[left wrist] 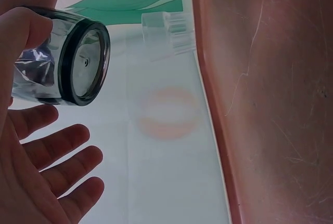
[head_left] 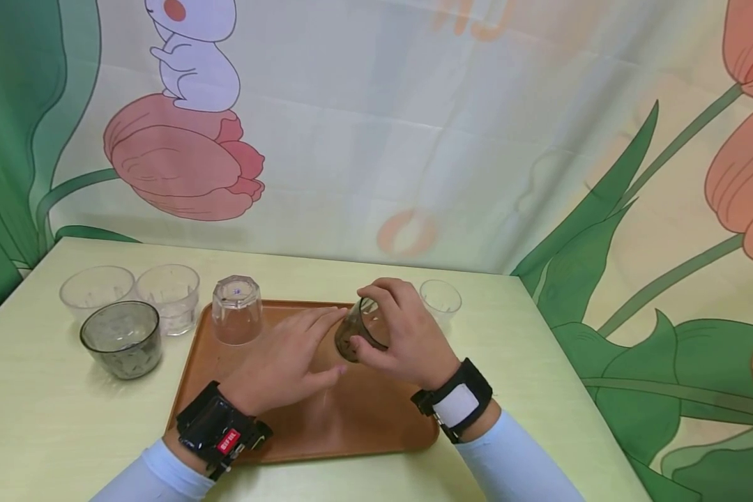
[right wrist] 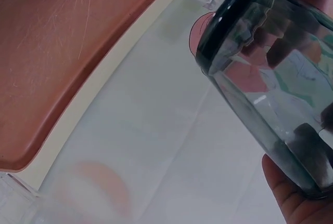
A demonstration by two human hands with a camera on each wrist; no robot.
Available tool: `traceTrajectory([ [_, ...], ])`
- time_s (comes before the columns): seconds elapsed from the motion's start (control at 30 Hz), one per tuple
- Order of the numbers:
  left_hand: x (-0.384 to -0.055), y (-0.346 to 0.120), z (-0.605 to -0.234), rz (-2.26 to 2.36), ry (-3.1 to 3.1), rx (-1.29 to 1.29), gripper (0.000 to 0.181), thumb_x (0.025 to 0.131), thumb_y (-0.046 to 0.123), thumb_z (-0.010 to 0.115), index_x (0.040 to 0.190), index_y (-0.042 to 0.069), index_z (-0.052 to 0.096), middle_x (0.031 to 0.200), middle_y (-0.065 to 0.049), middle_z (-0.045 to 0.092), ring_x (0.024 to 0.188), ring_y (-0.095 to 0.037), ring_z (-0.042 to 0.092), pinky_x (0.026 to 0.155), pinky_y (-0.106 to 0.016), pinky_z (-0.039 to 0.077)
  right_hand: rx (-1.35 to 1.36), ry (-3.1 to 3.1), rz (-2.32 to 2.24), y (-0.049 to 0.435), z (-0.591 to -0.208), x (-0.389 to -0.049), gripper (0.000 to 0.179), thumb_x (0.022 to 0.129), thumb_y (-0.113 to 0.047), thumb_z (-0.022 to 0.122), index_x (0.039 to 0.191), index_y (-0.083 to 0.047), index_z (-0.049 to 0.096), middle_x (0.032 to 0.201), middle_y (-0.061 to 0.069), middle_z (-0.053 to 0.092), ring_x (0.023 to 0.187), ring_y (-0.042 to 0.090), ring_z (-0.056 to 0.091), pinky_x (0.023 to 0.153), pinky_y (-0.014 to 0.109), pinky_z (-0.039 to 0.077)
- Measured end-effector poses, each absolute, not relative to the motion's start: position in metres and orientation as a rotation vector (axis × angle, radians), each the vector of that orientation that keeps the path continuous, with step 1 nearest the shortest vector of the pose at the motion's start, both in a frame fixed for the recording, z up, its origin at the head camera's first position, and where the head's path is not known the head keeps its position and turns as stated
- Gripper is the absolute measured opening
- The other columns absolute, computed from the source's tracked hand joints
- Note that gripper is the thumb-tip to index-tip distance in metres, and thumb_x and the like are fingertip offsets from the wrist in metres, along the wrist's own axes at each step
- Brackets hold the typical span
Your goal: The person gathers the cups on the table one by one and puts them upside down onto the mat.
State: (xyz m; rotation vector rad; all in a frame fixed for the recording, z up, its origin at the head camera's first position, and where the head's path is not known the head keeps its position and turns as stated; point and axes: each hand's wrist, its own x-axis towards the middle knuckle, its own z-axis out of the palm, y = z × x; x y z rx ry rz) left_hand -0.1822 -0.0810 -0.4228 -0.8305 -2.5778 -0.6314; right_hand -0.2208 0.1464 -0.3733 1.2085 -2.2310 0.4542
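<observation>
My right hand [head_left: 408,335] grips a smoky grey drinking glass [head_left: 348,336] near its rim, thumb in front and fingers over the far side. The glass is tilted above the brown tray [head_left: 376,418], base toward the lower left. In the left wrist view, the round base of the glass [left wrist: 88,63] hangs clear of the tray [left wrist: 270,99]. Close to the left side of the glass, my left hand [head_left: 288,362] reaches out with fingers extended; whether it touches the glass I cannot tell. A clear glass [head_left: 236,317] stands upside down at the tray's back left.
Left of the tray are a smoky grey bowl [head_left: 123,345], a clear bowl [head_left: 94,289] and a clear tumbler [head_left: 171,300]. Behind my right hand stands another clear glass [head_left: 440,298]. A printed curtain [head_left: 351,139] hangs along the table's back edge.
</observation>
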Motion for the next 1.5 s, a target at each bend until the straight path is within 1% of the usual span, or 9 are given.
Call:
traceTrajectory([
  [0.17, -0.183, -0.081, -0.424, -0.652, -2.571, -0.826, 0.080, 0.087, 0.051, 0.070, 0.151, 0.012, 0.042, 0.144, -0.004, 0.054, 0.131, -0.021, 0.054, 0.107, -0.044, 0.048, 1.203, -2.244, 0.487, 0.144, -0.372, -0.218, 0.054, 0.091, -0.047, 0.058, 0.129, -0.008, 0.054, 0.124, 0.014, 0.054, 0.116, 0.029, 0.054, 0.097, 0.042, 0.051],
  [0.4, -0.181, -0.081, -0.423, -0.707, -2.586, -0.819, 0.082, 0.086, 0.047, 0.072, 0.152, 0.012, 0.040, 0.144, -0.004, 0.054, 0.132, -0.020, 0.053, 0.109, -0.042, 0.047, 1.185, -2.265, 0.557, 0.142, -0.373, -0.217, 0.054, 0.091, -0.045, 0.059, 0.131, -0.009, 0.052, 0.126, 0.014, 0.053, 0.119, 0.028, 0.052, 0.098, 0.043, 0.050],
  [0.6, -0.180, -0.080, -0.421, -0.735, -2.596, -0.820, 0.085, 0.088, 0.045, 0.071, 0.155, 0.008, 0.034, 0.143, -0.007, 0.055, 0.132, -0.021, 0.053, 0.109, -0.043, 0.047, 1.181, -2.241, 0.595, 0.139, -0.373, -0.216, 0.058, 0.097, -0.053, 0.050, 0.135, -0.009, 0.050, 0.126, 0.014, 0.053, 0.119, 0.028, 0.051, 0.099, 0.044, 0.048],
  [0.77, -0.180, -0.079, -0.422, -0.759, -2.594, -0.807, 0.087, 0.087, 0.044, 0.072, 0.155, 0.007, 0.032, 0.140, -0.007, 0.057, 0.128, -0.020, 0.056, 0.106, -0.042, 0.049, 1.178, -2.233, 0.642, 0.137, -0.375, -0.215, 0.059, 0.098, -0.055, 0.048, 0.138, -0.011, 0.049, 0.126, 0.015, 0.052, 0.120, 0.028, 0.051, 0.099, 0.044, 0.047],
  [1.0, -0.178, -0.078, -0.419, -0.782, -2.592, -0.792, 0.088, 0.087, 0.044, 0.072, 0.155, 0.007, 0.031, 0.136, -0.008, 0.059, 0.121, -0.019, 0.061, 0.101, -0.040, 0.053, 1.170, -2.236, 0.675, 0.133, -0.372, -0.210, 0.056, 0.098, -0.053, 0.047, 0.134, -0.010, 0.051, 0.126, 0.015, 0.052, 0.119, 0.028, 0.050, 0.098, 0.045, 0.048],
  [1.3, -0.177, -0.077, -0.417, -0.858, -2.585, -0.777, 0.093, 0.083, 0.040, 0.080, 0.155, 0.008, 0.031, 0.132, -0.006, 0.061, 0.114, -0.015, 0.063, 0.096, -0.036, 0.056, 1.200, -2.217, 0.655, 0.128, -0.369, -0.204, 0.057, 0.099, -0.055, 0.045, 0.132, -0.008, 0.052, 0.126, 0.014, 0.052, 0.120, 0.028, 0.049, 0.099, 0.045, 0.047],
  [1.5, -0.178, -0.078, -0.417, -0.859, -2.562, -0.790, 0.096, 0.081, 0.041, 0.082, 0.155, 0.008, 0.030, 0.129, -0.005, 0.061, 0.110, -0.014, 0.064, 0.093, -0.033, 0.057, 1.238, -2.186, 0.633, 0.125, -0.368, -0.204, 0.056, 0.099, -0.054, 0.044, 0.131, -0.008, 0.051, 0.125, 0.014, 0.051, 0.120, 0.029, 0.049, 0.099, 0.044, 0.047],
])
